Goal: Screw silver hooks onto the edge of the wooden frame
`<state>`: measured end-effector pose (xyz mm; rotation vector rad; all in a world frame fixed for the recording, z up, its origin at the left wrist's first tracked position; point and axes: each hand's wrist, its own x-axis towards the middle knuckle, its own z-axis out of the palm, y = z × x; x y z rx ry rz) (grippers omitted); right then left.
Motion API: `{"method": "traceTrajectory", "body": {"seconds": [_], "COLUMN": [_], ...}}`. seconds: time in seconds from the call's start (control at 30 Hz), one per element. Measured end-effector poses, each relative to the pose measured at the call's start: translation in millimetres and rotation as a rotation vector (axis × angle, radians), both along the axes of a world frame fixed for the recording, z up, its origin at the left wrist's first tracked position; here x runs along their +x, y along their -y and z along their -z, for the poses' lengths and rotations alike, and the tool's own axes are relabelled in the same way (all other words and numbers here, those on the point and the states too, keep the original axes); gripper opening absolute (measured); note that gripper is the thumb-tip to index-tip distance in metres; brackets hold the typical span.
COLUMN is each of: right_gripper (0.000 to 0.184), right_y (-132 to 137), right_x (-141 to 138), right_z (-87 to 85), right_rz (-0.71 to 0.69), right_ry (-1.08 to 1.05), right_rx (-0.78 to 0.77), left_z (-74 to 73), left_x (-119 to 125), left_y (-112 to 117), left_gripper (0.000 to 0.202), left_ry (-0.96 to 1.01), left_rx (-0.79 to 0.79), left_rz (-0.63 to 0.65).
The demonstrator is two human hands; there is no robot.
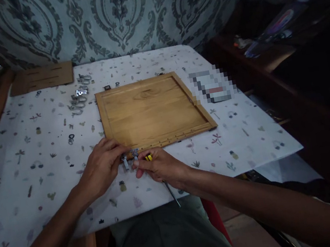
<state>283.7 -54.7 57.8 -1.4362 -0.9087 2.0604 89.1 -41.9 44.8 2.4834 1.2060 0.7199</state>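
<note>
Left of the wooden panel (146,114) the desk (43,175) offers passage — metal pieces (80,92) obstruct farther back, the left hand (102,168) nearer.

framed wooden panel (147,111) lying flat, metal fittings (125,163) at its near edge, yellow-handled screwdriver (170,192) tilted nearby

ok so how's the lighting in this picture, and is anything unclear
Head view: dim overall, darkest at far right; a bright glint on the metal parts left of the board; a pixelated patch right of it; soft fine detail between left hand and right hand.
</note>
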Motion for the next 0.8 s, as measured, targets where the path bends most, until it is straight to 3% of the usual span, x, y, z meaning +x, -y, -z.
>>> {"method": "traceTrajectory", "body": {"seconds": [0.27,0.5,0.6,0.8], "right_gripper": [0.026,0.024,0.021,0.023], "right_y": [-1,-1,-1,-1], "right_x": [4,5,4,4], "right_z": [6.7,7.6,4.6,3.3], "right_rz": [-0.028,-0.024,-0.02,-0.026], "right_ry": [-0.063,-0.087,-0.086,-0.091], "right_rx": [0.012,0.021,0.019,0.013], "left_z": [-10.8,-18.2,-11.7,-0.9], "left_x": [-4,-7,1,16], "left_y": [2,6,11,21], "left_gripper": [0.029,0.048,0.055,0.042], "left_ry": [-0.061,-0.075,-0.161,-0.224], "left_rx": [-0.06,-0.174,-0.134,-0.004], "left_rz": [0.052,0.108,0.057,-0.095]}}
